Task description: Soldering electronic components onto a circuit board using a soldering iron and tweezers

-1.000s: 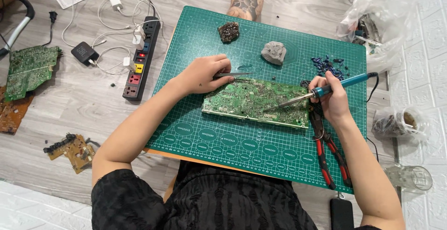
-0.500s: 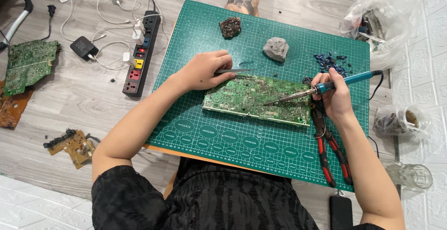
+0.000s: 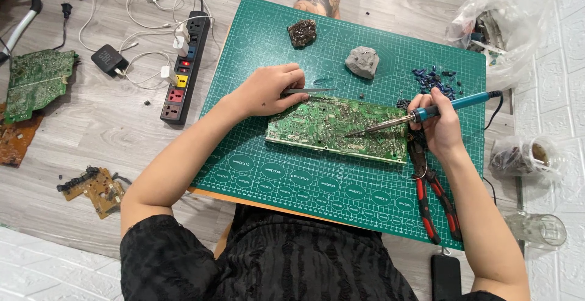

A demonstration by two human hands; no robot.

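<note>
Head view looks down on a green cutting mat (image 3: 292, 179) spread on a grey wood floor (image 3: 109, 136), and everything is placed from that mat. Near the mat's middle lies a green circuit board (image 3: 329, 129), flat, long side running left to right. The left hand (image 3: 268, 91) rests at the board's upper left corner, fingers curled and pinching metal tweezers (image 3: 311, 91) whose tips point along the board's top edge. The right hand (image 3: 439, 124) sits at the board's right end, closed around the blue handle of a soldering iron (image 3: 420, 115); its metal tip slants down onto the board's middle. Just below that hand, red-handled pliers (image 3: 436, 197) lie on the mat's right part. Toward the mat's far edge sit a dark lump (image 3: 303, 33) and a grey lump (image 3: 362, 62), with small blue bits (image 3: 434, 80) at the far right. Left of the mat, a black power strip (image 3: 186, 63) lies on the floor.
</note>
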